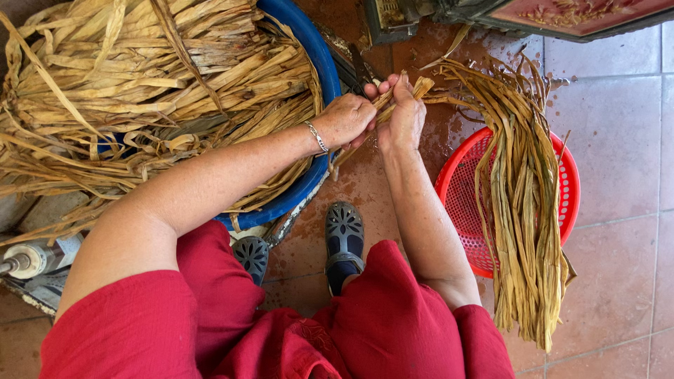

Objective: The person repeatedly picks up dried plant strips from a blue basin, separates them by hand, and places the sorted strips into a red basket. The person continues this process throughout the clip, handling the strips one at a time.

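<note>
My left hand [345, 119], with a thin bracelet at the wrist, and my right hand [404, 112] meet above the wet floor. Both pinch the same dried tan leaf strip [385, 102] between their fingers. The strip runs right from my right hand into a long bundle of dried strips [523, 203] draped over a red plastic basket [456, 184]. To the left, a blue tub [309, 42] is heaped with a tangle of dried strips [140, 77], right beside my left hand.
Terracotta floor tiles [618, 140] look wet and littered with scraps. My black shoes [343, 242] rest below the hands. A dark carved piece of furniture [533, 17] stands at the top. A grey bottle-like object [35, 258] lies at the left edge.
</note>
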